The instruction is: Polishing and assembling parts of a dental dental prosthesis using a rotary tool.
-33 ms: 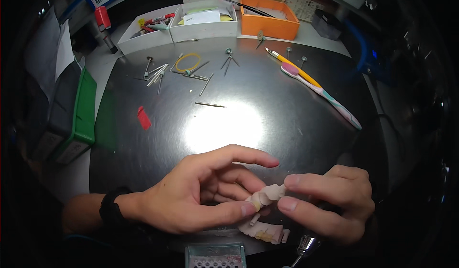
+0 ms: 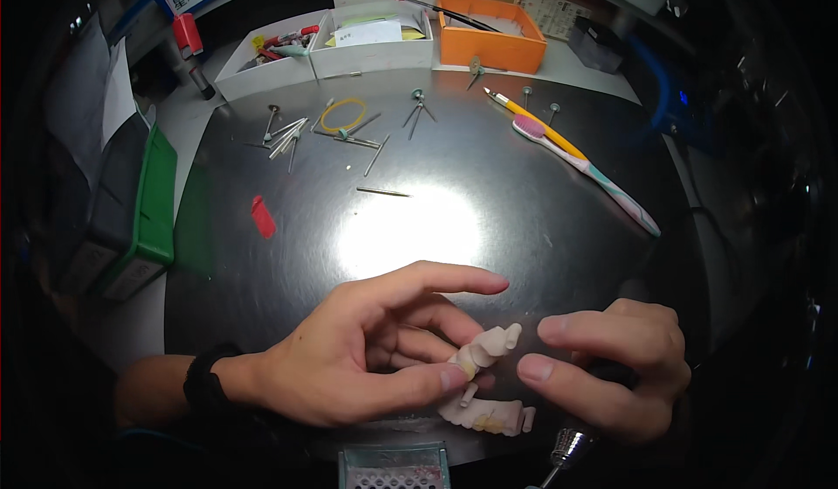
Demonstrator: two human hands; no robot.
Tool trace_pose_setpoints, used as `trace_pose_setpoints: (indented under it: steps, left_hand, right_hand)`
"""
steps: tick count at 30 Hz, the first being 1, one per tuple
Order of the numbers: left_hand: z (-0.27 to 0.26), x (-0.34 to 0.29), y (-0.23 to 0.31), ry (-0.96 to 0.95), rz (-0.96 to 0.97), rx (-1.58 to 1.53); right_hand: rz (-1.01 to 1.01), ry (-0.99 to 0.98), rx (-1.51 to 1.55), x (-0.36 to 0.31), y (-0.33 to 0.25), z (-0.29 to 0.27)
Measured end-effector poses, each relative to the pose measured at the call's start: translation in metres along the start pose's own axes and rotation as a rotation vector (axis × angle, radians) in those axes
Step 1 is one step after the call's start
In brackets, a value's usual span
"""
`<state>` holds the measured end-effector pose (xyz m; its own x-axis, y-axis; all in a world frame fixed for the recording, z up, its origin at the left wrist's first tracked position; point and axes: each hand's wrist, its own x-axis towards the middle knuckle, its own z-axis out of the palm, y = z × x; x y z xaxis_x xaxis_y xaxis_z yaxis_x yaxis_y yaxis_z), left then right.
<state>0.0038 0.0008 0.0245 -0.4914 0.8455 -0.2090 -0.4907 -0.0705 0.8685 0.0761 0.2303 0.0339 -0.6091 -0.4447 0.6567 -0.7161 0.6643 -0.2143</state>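
Note:
My left hand (image 2: pixel 375 349) pinches a pale plaster dental cast piece (image 2: pixel 487 348) between its thumb and the curled fingers behind; the index finger stretches out above it. A short peg sticks out at the piece's right end. Just below lies a second pale toothed section (image 2: pixel 484 416) with a yellowish patch and small pegs; whether it joins the held piece is hidden by the thumb. My right hand (image 2: pixel 624 367) has a rotary handpiece (image 2: pixel 572 447) in its curled fingers, metal tip pointing down. Its thumb and index fingertip are apart, close to the cast but not touching.
A teal-framed perforated tray (image 2: pixel 393 456) sits at the near edge. Several metal burs (image 2: pixel 288 136), a yellow rubber band (image 2: pixel 344 114), a red scrap (image 2: pixel 262 217), a toothbrush (image 2: pixel 585 166) and a yellow pen-like tool (image 2: pixel 541 127) lie on the dark bench. Boxes (image 2: pixel 493 37) line the back.
My right thumb and index finger have come off the cast's end and drawn back to the right, baring the peg. The lower section has shifted slightly up and right.

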Motion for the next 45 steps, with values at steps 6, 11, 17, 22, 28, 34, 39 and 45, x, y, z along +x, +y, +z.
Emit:
trace_pose_setpoints:
  steps: [6,11,17,22,28,34,39,45]
  left_hand:
    - [0.01,0.01,-0.005,0.159,0.117,-0.06]
    - [0.008,0.006,-0.017,0.212,0.254,0.09]
    - [0.005,0.005,-0.024,0.194,0.47,0.281]
    - [0.006,0.003,-0.022,0.209,0.472,0.301]
    - [0.003,0.006,-0.022,0.198,0.549,0.38]
    - [0.005,0.009,-0.024,0.211,0.671,0.466]
    - [0.005,0.007,-0.025,0.218,0.772,0.607]
    - [0.005,0.008,-0.023,0.226,0.732,0.578]
  right_hand:
    - [-0.03,-0.06,-0.019,0.002,-0.006,-0.002]
    - [-0.032,-0.008,-0.065,0.002,-0.001,0.018]
    - [-0.002,-0.026,-0.043,-0.002,0.007,0.014]
    - [0.052,-0.05,-0.043,-0.001,0.004,0.013]
    - [0.085,-0.084,-0.06,0.001,0.001,0.01]
    - [0.068,-0.06,-0.016,0.0,0.004,0.013]
    - [0.037,-0.047,-0.001,0.0,0.005,0.013]
    - [0.017,-0.04,0.017,-0.001,0.008,0.015]
